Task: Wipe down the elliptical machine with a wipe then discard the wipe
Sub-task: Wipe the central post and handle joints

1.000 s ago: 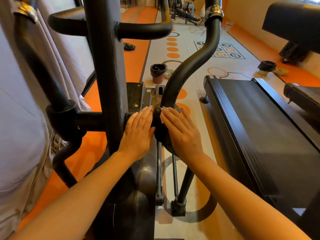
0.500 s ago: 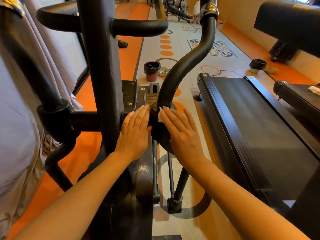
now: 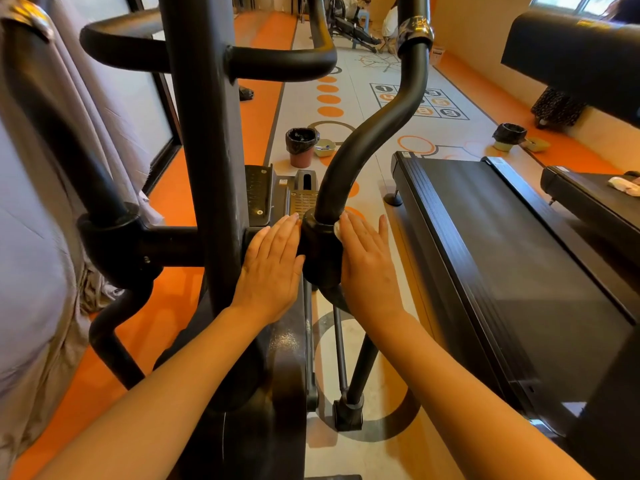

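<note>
treadmill [image 3: 512, 271] right of elliptical machine [image 3: 204, 168]

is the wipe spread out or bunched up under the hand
Cannot tell: only a small white edge of the wipe shows beside the flat right hand.

We had both forearms reaching forward and slightly inward from the bottom of the view, wrists fairly straight, backs of the hands facing up. Our left hand [image 3: 272, 268] lay flat with its fingers [image 3: 282, 233] straight and pressed close together, pointing away from us. Our right hand [image 3: 369, 268] mirrored it just beside, palm turned inward toward the left, fingers extended and held side by side, the thumb hidden beneath. The two hands stood near each other but did not touch
</note>
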Available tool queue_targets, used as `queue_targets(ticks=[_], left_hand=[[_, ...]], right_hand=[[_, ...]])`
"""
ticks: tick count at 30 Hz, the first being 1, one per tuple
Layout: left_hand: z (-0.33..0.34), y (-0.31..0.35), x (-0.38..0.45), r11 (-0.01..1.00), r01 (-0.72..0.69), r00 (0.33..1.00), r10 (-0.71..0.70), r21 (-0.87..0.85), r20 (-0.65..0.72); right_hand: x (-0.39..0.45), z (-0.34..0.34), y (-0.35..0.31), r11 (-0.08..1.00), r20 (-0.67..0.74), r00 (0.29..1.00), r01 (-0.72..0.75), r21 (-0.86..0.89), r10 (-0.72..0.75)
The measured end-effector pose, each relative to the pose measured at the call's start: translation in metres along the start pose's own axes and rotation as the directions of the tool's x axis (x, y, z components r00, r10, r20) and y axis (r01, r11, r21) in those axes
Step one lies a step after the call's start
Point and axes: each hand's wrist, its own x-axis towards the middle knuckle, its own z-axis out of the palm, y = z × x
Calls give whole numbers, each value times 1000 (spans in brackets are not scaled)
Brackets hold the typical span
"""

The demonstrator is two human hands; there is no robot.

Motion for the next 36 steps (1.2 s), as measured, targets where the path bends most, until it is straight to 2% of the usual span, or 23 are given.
queue_targets(ticks=[4, 8, 13, 18, 22, 28, 31, 36], left_hand=[[0, 1, -1, 1000, 1, 1000, -1, 8, 0], [0, -1, -1, 1000, -6, 1000, 6, 7, -5], [5, -3, -2, 1000, 5, 1000, -5, -9, 7], [8, -5, -2, 999, -11, 1000, 10, 53, 17], [3, -2, -1, 999, 3, 1000, -3, -36, -1], [1, -1, -1, 1000, -2, 1000, 2, -15, 3], [1, -1, 0, 1000, -6, 1000, 6, -23, -1], [1, -1, 0, 999, 3, 1000, -3, -34, 4]], right_hand=[[-14, 6, -1, 994, -49, 999, 16, 108, -11], [-25, 16, 1, 985, 6, 995, 96, 143, -97], [-11, 11, -9, 982, 93, 978, 189, -15, -187], [8, 7, -16, 945, 148, 960, 265, -191, -239], [-2, 6, -3, 943, 128, 959, 273, -191, -252], [-15, 2, 15, 956, 178, 955, 260, -136, -235], [-10, 8, 15, 965, 192, 966, 206, -160, -174], [15, 17, 10, 992, 134, 988, 90, -90, -77]])
